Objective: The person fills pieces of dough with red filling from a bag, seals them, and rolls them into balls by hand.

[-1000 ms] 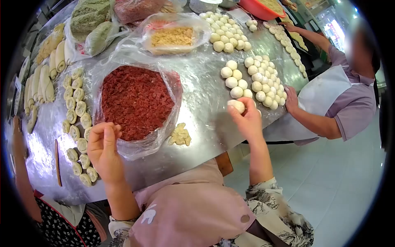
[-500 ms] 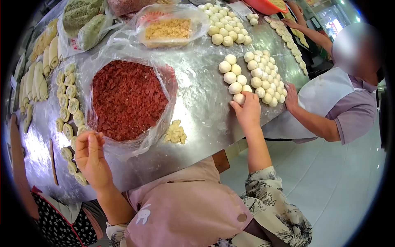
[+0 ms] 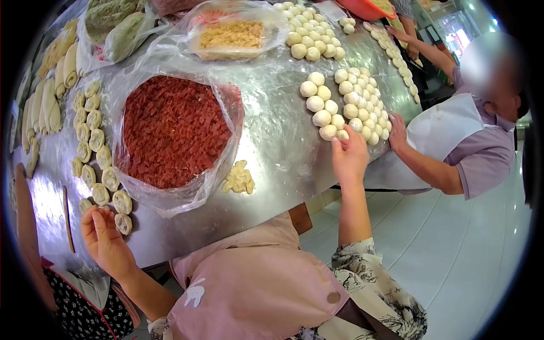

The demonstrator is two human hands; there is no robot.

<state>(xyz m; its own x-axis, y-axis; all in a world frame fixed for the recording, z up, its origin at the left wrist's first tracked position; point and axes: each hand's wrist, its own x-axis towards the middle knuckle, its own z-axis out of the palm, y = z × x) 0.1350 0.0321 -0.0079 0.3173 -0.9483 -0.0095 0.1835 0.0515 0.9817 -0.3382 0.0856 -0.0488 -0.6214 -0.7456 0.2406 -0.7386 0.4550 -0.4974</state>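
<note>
My right hand (image 3: pixel 351 158) has its thumb and fingers closed on a white dough ball (image 3: pixel 341 135) at the near end of a short double row of dough balls (image 3: pixel 321 118). My left hand (image 3: pixel 107 241) is at the lower left, fingers bent and thumb close to them, over the near end of the coiled dough pieces (image 3: pixel 96 137). Whatever lies between its fingertips is hidden. One coiled piece (image 3: pixel 123 224) sits just right of those fingers. Between my hands stands a clear plastic bag (image 3: pixel 237 116) of chopped red filling (image 3: pixel 173 133).
A small heap of pale dough scraps (image 3: pixel 239 178) lies beside the bag. Behind are a bagged tray of yellow crumbs (image 3: pixel 231 37) and more dough balls (image 3: pixel 311 34). A thin stick (image 3: pixel 68 220) lies left. A co-worker's hand (image 3: pixel 398 133) rests at the right table edge.
My left hand has moved left and down, from beside the red filling to the coiled dough pieces. My right hand has shifted slightly right, from one end ball to the one beside it.
</note>
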